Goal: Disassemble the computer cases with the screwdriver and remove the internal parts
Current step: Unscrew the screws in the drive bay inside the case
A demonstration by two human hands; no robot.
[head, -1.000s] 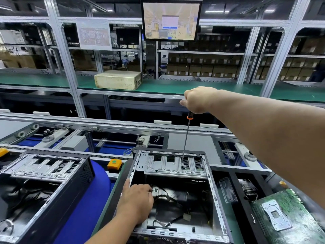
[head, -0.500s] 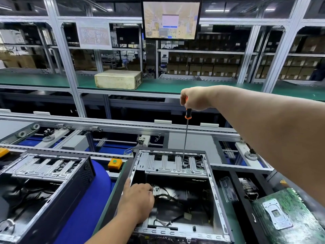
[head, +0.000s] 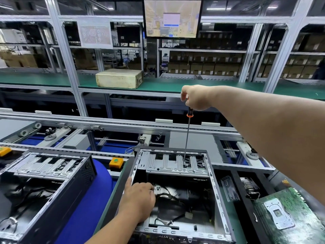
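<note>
Two hands work on an open computer case [head: 212, 175] on the bench.

The right hand [head: 196, 97] grips the long thin screwdriver [head: 186, 138], its tip down on the shiny ridged metal tray at the far edge. The left hand [head: 139, 199] rests, fingers curled, on the near left rim; the dark middle has loose wires.

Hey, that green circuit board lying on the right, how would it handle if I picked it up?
The green circuit board looks thin and flat, so probably light and fairly stiff. Its exposed components and silver metal bracket suggest it is fragile; holding it by the edges seems safest.
</note>
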